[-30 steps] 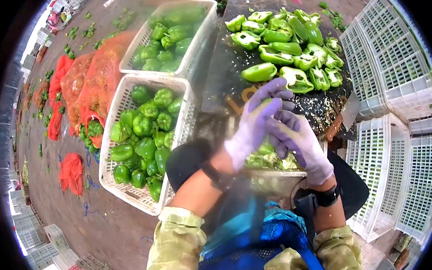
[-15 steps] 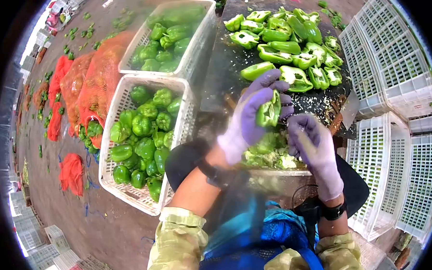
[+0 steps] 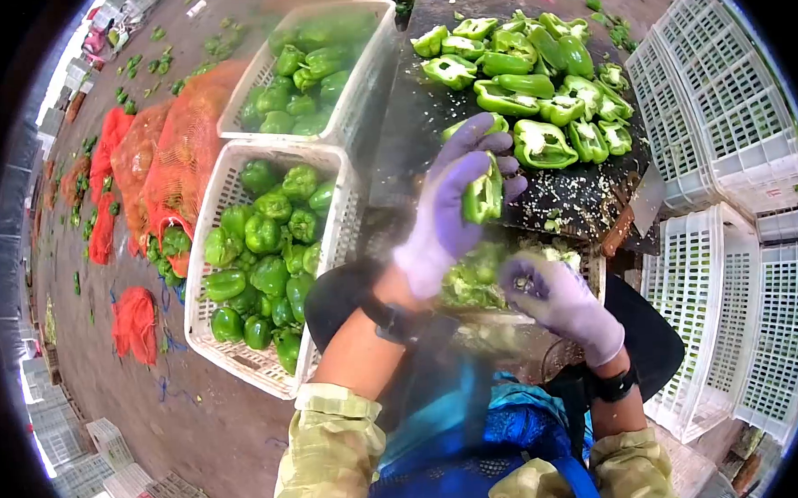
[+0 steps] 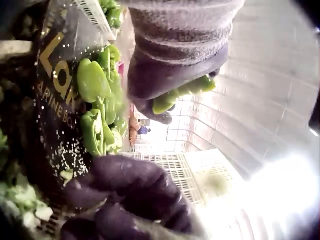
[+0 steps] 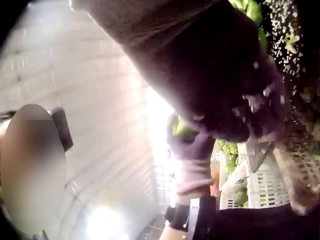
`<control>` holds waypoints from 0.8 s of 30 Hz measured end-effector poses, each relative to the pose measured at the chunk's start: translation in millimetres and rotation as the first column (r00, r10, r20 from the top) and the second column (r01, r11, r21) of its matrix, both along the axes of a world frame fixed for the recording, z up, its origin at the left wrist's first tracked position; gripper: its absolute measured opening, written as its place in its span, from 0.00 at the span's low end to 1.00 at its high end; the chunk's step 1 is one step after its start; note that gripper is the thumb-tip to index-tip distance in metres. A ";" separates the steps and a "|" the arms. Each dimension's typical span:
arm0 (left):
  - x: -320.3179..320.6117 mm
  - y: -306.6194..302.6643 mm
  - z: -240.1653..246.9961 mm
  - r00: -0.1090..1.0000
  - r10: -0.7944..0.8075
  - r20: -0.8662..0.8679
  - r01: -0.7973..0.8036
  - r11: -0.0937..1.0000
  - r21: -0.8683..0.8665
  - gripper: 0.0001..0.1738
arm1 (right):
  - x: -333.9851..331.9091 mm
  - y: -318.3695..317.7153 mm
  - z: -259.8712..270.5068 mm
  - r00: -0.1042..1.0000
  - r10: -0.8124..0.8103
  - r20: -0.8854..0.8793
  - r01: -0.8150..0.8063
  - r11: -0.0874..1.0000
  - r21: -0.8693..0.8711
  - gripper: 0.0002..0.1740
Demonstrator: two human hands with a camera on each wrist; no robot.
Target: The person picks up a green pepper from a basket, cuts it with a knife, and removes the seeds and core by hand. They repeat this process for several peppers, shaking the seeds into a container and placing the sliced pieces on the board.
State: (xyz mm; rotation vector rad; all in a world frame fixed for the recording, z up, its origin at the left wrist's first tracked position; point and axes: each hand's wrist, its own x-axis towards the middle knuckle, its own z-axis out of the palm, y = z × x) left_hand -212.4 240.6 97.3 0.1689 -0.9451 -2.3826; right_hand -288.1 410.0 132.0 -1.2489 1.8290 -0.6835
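My left hand, in a white glove with purple palm and fingers, grips a cut half of green bell pepper in front of the black board. In the left wrist view the pepper half shows between fingers and palm. Lower and to the right is my right hand, gloved alike, its fingers loosely bent with pale seeds stuck to them. It hovers over the front edge of a crate of pepper cores and scraps. Several halved peppers lie heaped on the board.
Two white crates of whole green peppers, one near and one farther, stand at the left. A cleaver lies at the board's right corner. Stacked white crates rise at the right. Orange mesh sacks lie on the floor.
The hands were together around the pepper and have come apart. My left hand has drawn back leftward with the half, while my right hand has gone down over the scraps.
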 end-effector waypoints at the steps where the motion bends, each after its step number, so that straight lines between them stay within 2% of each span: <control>1: -2.0 3.2 -3.4 0.993 0.097 0.070 -0.075 0.959 -0.273 0.28 | 4.3 0.1 -4.4 0.987 -0.160 -0.013 0.156 0.976 -0.148 0.18; 2: -3.6 7.4 -6.0 0.976 0.080 0.201 -0.020 0.959 -0.284 0.27 | 8.4 0.6 -9.3 0.947 -0.321 -0.009 0.305 0.906 -0.294 0.22; 3: -4.8 11.6 -0.9 0.944 0.056 0.325 0.042 0.957 -0.287 0.26 | 4.6 -4.3 -8.3 0.903 -0.375 0.210 0.423 0.864 -0.273 0.29; 4: -3.8 20.6 2.8 0.932 0.073 0.355 0.068 0.927 -0.370 0.25 | 6.9 -13.4 -1.6 0.807 -0.436 0.398 0.540 0.818 -0.198 0.29; 6: -2.4 26.3 -4.4 0.959 -0.049 0.278 0.177 0.870 -0.460 0.25 | 2.3 -20.6 -8.1 0.838 -0.523 0.156 0.542 0.832 -0.116 0.27; 7: -4.2 18.4 -12.4 0.971 -0.018 0.237 0.189 0.664 -0.724 0.26 | -2.6 -20.7 -20.6 0.832 -0.472 0.292 0.541 0.806 -0.239 0.25; 8: -2.6 18.2 -18.9 0.947 -0.223 0.231 0.289 0.905 -0.311 0.26 | -11.6 -9.4 -22.7 0.728 -0.469 0.500 0.573 0.816 -0.068 0.26; 9: -2.5 15.7 -12.2 0.973 -0.189 0.135 0.229 0.876 -0.424 0.26 | -15.1 -2.6 -12.8 0.575 -0.409 0.708 0.622 0.781 -0.054 0.27; 11: 0.9 3.7 7.8 0.933 -0.321 0.162 0.322 0.946 0.017 0.25 | -17.2 17.6 3.8 0.186 -0.163 0.969 0.674 0.739 -0.005 0.30; 12: -2.6 6.9 -0.9 0.943 -0.259 0.208 0.298 0.937 -0.182 0.27 | -20.7 25.1 -0.5 -0.109 0.103 0.989 0.586 0.810 -0.020 0.30; 13: -7.1 10.7 -6.0 0.954 -0.183 0.238 0.265 0.886 -0.380 0.28 | -20.3 26.7 -5.2 -0.114 0.078 0.990 0.559 0.829 0.000 0.30; 14: -6.9 15.2 -8.3 0.923 -0.274 0.271 0.328 0.928 -0.179 0.32 | -16.5 23.3 -10.4 0.044 -0.020 0.999 0.570 0.822 -0.009 0.30; 15: -7.8 21.0 2.5 0.891 -0.350 0.289 0.354 0.934 0.038 0.36 | -5.0 14.1 -4.5 0.318 -0.201 0.927 0.586 0.810 -0.026 0.29; 16: -7.5 23.3 -5.9 0.877 -0.365 0.313 0.416 0.903 -0.111 0.36 | -0.2 10.2 -4.7 0.430 -0.269 0.862 0.582 0.813 -0.037 0.29; 17: -7.2 25.5 -14.4 0.868 -0.369 0.333 0.460 0.849 -0.258 0.36 | -1.5 12.2 -3.2 0.418 -0.288 0.861 0.597 0.802 -0.021 0.29; 18: -9.6 32.2 -12.1 0.842 -0.422 0.335 0.472 0.878 -0.083 0.35 | -7.1 18.6 -7.0 0.331 -0.345 0.879 0.632 0.772 0.066 0.27; 19: -10.6 35.4 -18.7 0.875 -0.390 0.286 0.422 0.905 -0.058 0.35 | -29.6 34.7 -38.2 0.413 -0.372 0.831 0.607 0.793 0.054 0.22; 20: -8.6 32.3 -19.6 0.873 -0.369 0.319 0.389 0.921 0.002 0.34 | -42.6 55.4 -30.1 0.285 -0.254 0.924 0.722 0.691 -0.033 0.22; 21: -8.9 26.3 -18.9 0.869 -0.349 0.351 0.351 0.934 0.062 0.33 | -47.3 82.3 -21.5 0.208 -0.381 0.901 0.927 0.372 -0.057 0.21; 22: -9.4 19.6 -18.4 0.867 -0.325 0.377 0.306 0.945 0.111 0.31 | -86.7 118.8 -28.0 0.142 0.159 0.977 0.896 0.398 -0.195 0.28; 23: -6.5 16.9 -25.0 0.892 -0.243 0.380 0.212 0.970 0.122 0.28 | -125.7 154.7 -34.2 -0.068 0.610 0.789 0.827 0.478 -0.298 0.35; 24: -5.1 14.5 -25.5 0.895 -0.211 0.394 0.154 0.973 0.171 0.28 | -136.2 165.7 -6.3 -0.063 0.750 0.659 0.840 0.397 -0.371 0.42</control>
